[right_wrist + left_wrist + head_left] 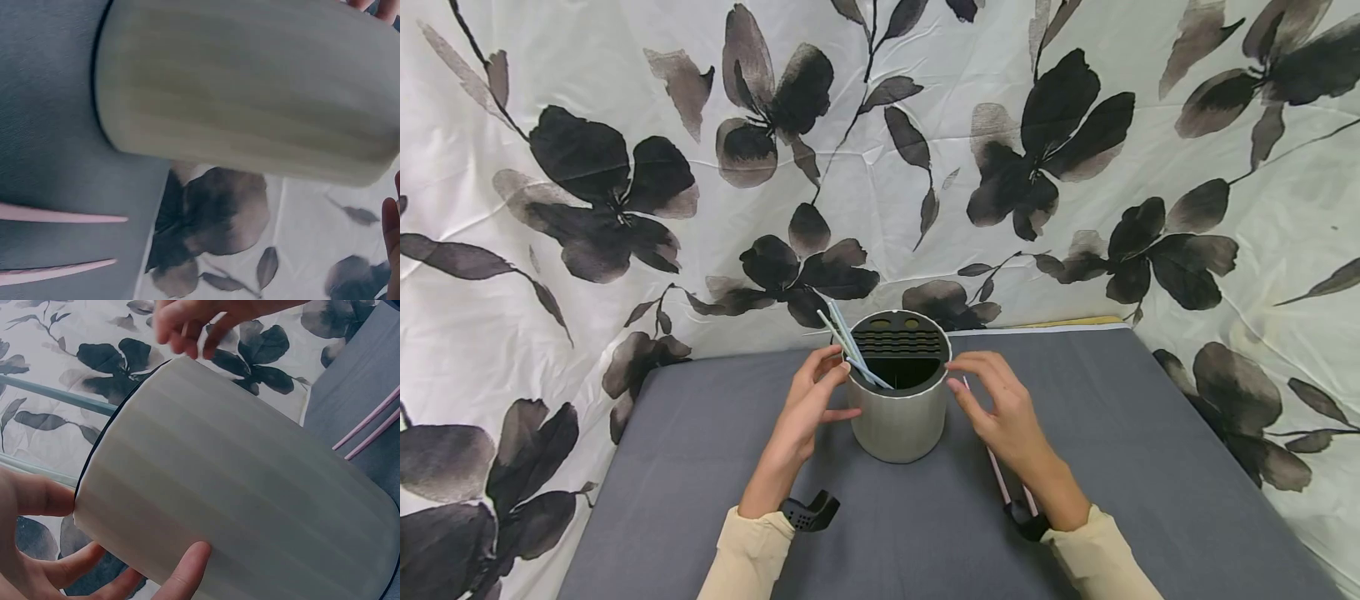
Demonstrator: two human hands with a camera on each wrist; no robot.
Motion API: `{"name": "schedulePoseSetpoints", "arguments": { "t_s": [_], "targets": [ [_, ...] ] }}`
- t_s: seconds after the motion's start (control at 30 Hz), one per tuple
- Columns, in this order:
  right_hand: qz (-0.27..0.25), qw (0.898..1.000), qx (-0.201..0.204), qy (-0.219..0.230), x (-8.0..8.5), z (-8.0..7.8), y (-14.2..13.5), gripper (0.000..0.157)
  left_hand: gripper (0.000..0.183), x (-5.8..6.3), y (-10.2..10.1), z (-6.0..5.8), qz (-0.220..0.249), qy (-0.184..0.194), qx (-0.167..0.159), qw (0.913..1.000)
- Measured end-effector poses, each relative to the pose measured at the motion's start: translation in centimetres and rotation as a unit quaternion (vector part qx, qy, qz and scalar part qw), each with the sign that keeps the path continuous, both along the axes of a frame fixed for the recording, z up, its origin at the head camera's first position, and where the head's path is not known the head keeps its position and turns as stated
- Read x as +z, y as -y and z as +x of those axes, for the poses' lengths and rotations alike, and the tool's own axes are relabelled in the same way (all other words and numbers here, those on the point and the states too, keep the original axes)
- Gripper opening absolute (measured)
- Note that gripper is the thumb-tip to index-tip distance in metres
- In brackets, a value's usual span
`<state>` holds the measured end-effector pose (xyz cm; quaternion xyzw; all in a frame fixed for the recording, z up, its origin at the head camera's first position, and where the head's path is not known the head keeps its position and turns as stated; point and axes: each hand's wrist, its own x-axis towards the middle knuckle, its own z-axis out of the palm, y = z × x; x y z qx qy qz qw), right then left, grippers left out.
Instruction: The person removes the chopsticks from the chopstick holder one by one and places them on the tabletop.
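A pale grey ribbed utensil holder (898, 429) stands upright, its dark insert (901, 340) slotted at the back and open at the front. Light blue chopsticks (848, 342) lean in it against the left rim. My left hand (801, 408) touches that side; in the left wrist view, one fingertip (194, 559) rests on the wall and another meets the rim. By the right rim is my right hand (1003, 417), fingers loosely bent and holding nothing. Two pink chopsticks (62, 215) lie on the table, partly hidden by the right hand and wrist in the head view.
A grey cloth (700, 475) covers the table. Behind and beside it hangs a white floral sheet (917, 50). A yellow strip (1067, 322) shows along the far edge at the right. Each wrist wears a black camera band (811, 510).
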<state>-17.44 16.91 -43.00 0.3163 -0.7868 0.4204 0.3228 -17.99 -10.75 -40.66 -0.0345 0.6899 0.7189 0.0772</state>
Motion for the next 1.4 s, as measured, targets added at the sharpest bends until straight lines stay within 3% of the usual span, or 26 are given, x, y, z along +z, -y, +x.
{"name": "schedulePoseSetpoints", "arguments": {
  "t_s": [0.23,0.43,0.77,1.07,1.4],
  "targets": [
    [0.083,0.996,0.028,-0.020,1.1,-0.3,1.9,0.037,0.050,0.0,0.1,0.1,0.001,0.002,0.000,1.0000],
    [0.159,0.987,0.021,-0.018,1.7,-0.5,3.1,0.039,0.049,0.0,0.1,0.0,-0.001,0.003,0.000,1.0000],
    [0.227,0.973,-0.007,-0.038,1.7,-0.4,4.7,0.030,0.049,-0.2,0.3,0.2,0.000,-0.002,-0.007,1.0000],
    [0.227,0.972,-0.008,-0.063,1.3,0.0,5.0,0.023,0.049,-0.1,0.2,0.4,-0.004,-0.007,-0.007,0.9999],
    [0.171,0.985,0.022,-0.024,1.1,0.2,5.2,0.026,0.050,-0.2,0.1,0.6,-0.001,-0.006,0.000,1.0000]
  ]
}}
